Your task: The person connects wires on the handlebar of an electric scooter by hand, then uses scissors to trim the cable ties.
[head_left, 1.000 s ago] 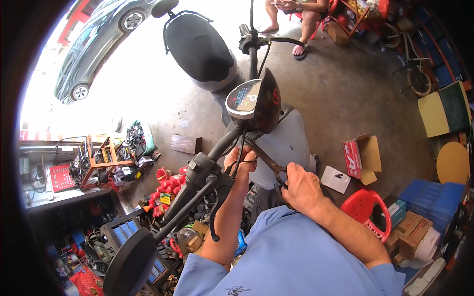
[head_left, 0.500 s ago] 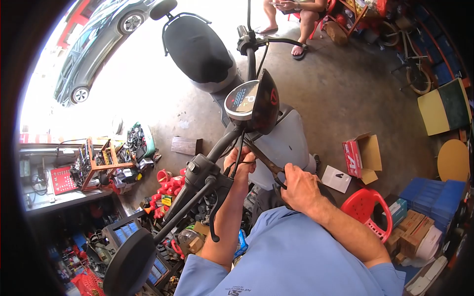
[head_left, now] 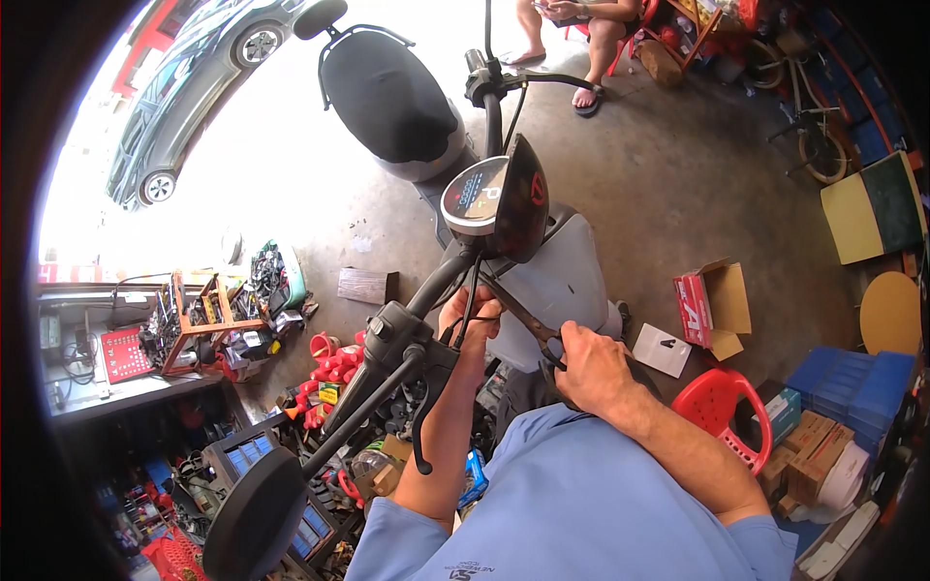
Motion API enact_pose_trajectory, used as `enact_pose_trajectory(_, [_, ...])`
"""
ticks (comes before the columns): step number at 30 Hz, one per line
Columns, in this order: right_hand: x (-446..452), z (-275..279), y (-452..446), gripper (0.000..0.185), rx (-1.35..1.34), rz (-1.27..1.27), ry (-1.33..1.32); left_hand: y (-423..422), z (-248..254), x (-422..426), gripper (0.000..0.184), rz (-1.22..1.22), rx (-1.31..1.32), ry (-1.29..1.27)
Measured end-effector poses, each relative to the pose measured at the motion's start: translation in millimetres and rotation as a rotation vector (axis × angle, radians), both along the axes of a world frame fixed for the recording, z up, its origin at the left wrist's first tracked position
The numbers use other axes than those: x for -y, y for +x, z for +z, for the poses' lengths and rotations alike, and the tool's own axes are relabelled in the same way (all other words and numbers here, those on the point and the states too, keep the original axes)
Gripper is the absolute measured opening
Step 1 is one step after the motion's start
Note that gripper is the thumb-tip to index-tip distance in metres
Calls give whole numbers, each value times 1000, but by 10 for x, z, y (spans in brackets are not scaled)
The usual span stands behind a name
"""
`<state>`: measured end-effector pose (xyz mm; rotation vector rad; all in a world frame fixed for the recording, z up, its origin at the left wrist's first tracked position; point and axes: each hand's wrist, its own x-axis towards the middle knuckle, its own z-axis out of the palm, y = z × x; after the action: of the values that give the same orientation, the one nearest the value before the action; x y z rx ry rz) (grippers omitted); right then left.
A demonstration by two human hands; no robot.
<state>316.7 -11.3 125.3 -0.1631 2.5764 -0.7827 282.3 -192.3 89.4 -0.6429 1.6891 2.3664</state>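
Note:
My right hand (head_left: 599, 370) is closed round the black handles of a pair of scissors (head_left: 526, 318). Their long blades point up and left, reaching under the scooter's dash beside my left hand. Fingers curled, my left hand (head_left: 471, 316) grips a thin black cable (head_left: 469, 308) below the handlebar (head_left: 441, 284); the cable partly covers the fingers. Whether the blades touch the cable I cannot tell. Above both hands is the scooter's round display (head_left: 475, 198), lit, with a dark cowl (head_left: 523, 208) behind it. A black brake lever (head_left: 422, 426) hangs over my left forearm.
The scooter's mirror (head_left: 254, 513) juts out at lower left, and its seat (head_left: 387, 97) lies beyond the display. At right are a red stool (head_left: 712, 412), an open carton (head_left: 727, 310) and stacked boxes (head_left: 819, 455). A person (head_left: 586, 39) sits at the top.
Both hands and the scissors hold almost the same place. The view has shifted very slightly.

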Motion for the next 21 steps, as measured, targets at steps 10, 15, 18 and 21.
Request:
enact_pose_trajectory(10, [-6,93,-11,32,74,51,57,-23,-43,70,11,-85,-21,16])
enact_pose_trajectory(15, [8,117,-16,28,63,30,57,-20,-20,89,13,-104,-21,11])
enact_pose_trajectory(18, [5,152,-48,28,80,47,64,-21,-11,101,13,-125,-20,-11])
enact_pose_trajectory(21, [6,197,-83,37,139,101,91,-24,-39,128,13,-159,-48,-24])
